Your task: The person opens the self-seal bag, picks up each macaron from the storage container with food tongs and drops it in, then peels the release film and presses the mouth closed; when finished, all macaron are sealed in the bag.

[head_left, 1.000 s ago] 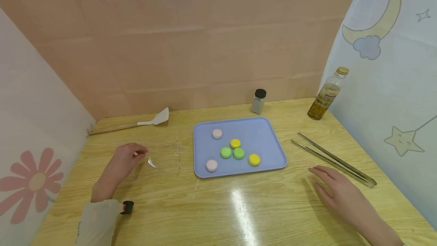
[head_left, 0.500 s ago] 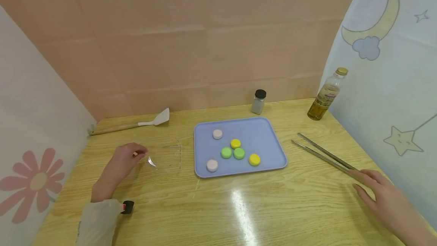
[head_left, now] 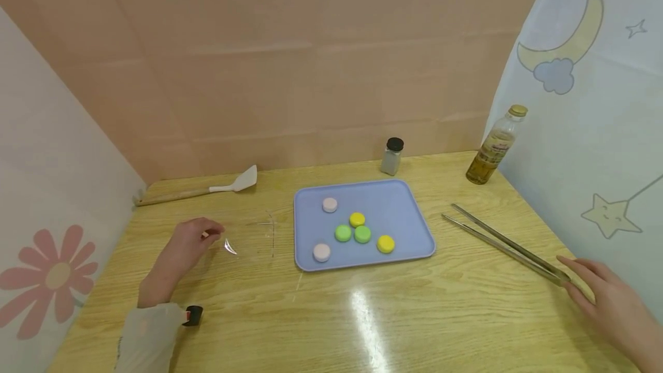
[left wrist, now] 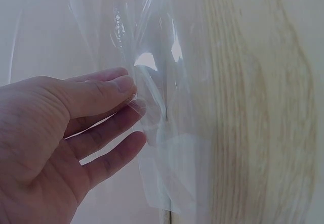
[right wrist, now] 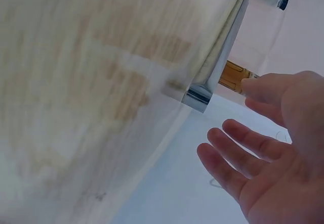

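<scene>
My left hand (head_left: 186, 246) pinches a clear plastic bag (head_left: 231, 246) between thumb and fingers, left of the tray. In the left wrist view the thin film of the bag (left wrist: 174, 173) hangs by the fingertips and catches the light. A pair of metal tongs (head_left: 505, 246) lies on the right of the table, tips spread toward the back. At its joined end is my right hand (head_left: 608, 304), fingers loosely extended. The right wrist view shows that end of the tongs (right wrist: 196, 98) apart from the fingers, with nothing gripped.
A lilac tray (head_left: 388, 206) holds pink, yellow and green macarons (head_left: 362, 234). Behind it stands a black-capped jar (head_left: 391, 159). An oil bottle (head_left: 489, 151) stands at the back right, and a wooden-handled spatula (head_left: 207, 190) lies at the back left. Cloth walls edge the table.
My right hand has moved right and toward me, along the tongs to their joined end. The left hand keeps its pinch on the plastic bag, and the tray and macarons stay put.
</scene>
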A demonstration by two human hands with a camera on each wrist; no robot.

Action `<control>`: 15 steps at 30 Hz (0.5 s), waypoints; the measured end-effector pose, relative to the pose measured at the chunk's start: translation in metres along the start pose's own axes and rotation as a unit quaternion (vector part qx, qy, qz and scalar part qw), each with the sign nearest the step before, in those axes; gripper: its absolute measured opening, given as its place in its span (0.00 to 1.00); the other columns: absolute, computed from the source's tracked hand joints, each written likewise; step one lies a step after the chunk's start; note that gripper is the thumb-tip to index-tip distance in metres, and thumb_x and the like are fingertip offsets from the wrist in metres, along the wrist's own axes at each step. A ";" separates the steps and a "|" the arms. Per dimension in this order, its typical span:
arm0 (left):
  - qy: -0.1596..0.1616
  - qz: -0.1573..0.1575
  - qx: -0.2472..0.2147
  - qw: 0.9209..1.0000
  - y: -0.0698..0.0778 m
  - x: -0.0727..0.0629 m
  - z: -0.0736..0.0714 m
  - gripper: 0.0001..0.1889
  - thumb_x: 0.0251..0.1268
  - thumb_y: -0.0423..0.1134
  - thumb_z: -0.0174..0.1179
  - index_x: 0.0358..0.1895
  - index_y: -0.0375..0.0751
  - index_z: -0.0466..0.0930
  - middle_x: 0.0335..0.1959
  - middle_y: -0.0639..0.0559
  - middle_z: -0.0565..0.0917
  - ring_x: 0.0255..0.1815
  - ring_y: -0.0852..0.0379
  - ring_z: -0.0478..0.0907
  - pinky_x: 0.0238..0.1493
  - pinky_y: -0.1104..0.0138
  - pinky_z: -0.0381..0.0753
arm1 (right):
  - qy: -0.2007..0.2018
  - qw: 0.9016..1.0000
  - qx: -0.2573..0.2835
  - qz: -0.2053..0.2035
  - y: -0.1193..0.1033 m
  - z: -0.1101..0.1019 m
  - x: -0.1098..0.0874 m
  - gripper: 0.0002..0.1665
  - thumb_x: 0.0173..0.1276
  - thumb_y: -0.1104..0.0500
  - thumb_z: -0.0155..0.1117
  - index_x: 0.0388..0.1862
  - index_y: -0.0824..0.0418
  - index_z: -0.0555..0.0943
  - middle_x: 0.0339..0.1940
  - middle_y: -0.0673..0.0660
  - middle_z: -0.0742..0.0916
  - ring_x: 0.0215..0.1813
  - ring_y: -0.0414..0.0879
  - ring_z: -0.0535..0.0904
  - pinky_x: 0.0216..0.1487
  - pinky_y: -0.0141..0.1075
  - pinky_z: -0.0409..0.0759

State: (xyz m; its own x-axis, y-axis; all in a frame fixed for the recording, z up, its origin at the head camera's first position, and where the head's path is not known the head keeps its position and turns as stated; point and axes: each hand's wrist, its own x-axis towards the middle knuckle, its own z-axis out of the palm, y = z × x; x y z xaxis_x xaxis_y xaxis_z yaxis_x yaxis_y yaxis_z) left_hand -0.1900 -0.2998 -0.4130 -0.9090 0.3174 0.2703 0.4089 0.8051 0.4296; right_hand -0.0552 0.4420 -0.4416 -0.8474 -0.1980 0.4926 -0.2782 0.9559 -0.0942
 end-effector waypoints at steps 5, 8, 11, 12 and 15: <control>0.000 -0.002 -0.001 1.000 -0.001 0.000 0.000 0.05 0.62 0.22 0.66 0.40 0.29 0.87 0.39 0.40 0.87 0.39 0.43 0.84 0.39 0.50 0.84 | -0.033 0.999 0.006 0.014 0.004 0.005 0.004 0.30 0.70 0.65 0.67 0.69 0.70 0.72 0.48 0.71 0.79 0.46 0.69 0.75 0.40 0.62 0.72; 0.001 -0.002 -0.002 1.000 -0.001 -0.001 0.000 0.05 0.62 0.22 0.66 0.40 0.29 0.87 0.39 0.41 0.87 0.38 0.43 0.84 0.39 0.50 0.84 | -0.057 0.998 0.017 0.028 0.003 0.008 0.008 0.33 0.68 0.66 0.68 0.70 0.70 0.70 0.50 0.72 0.78 0.47 0.70 0.74 0.43 0.63 0.71; 0.003 0.002 -0.003 1.000 -0.002 0.000 0.001 0.05 0.62 0.22 0.66 0.40 0.29 0.87 0.38 0.40 0.87 0.38 0.43 0.84 0.38 0.51 0.84 | -0.070 0.997 0.017 0.031 0.000 0.011 0.014 0.33 0.66 0.67 0.70 0.69 0.70 0.71 0.50 0.72 0.78 0.47 0.70 0.75 0.43 0.63 0.72; 0.003 0.002 -0.004 1.000 -0.002 0.000 0.001 0.05 0.62 0.22 0.66 0.40 0.29 0.87 0.38 0.40 0.87 0.38 0.44 0.84 0.38 0.51 0.84 | -0.076 0.996 0.018 0.034 -0.002 0.011 0.016 0.34 0.66 0.67 0.70 0.69 0.70 0.71 0.50 0.71 0.78 0.47 0.70 0.75 0.44 0.62 0.72; 0.004 0.004 -0.004 1.000 -0.001 -0.001 0.001 0.06 0.62 0.22 0.66 0.40 0.29 0.87 0.38 0.40 0.87 0.37 0.44 0.84 0.38 0.51 0.84 | -0.078 0.996 0.019 0.026 -0.005 0.014 0.023 0.33 0.64 0.67 0.71 0.68 0.70 0.72 0.50 0.70 0.79 0.47 0.68 0.76 0.43 0.61 0.72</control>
State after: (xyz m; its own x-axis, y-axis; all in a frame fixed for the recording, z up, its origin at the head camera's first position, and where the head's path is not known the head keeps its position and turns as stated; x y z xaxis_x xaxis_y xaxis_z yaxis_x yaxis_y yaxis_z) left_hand -0.1902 -0.3007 -0.4146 -0.9050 0.3199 0.2806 0.4168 0.7989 0.4337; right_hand -0.0797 0.4300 -0.4425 -0.9201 -0.1830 0.3464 -0.2472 0.9572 -0.1508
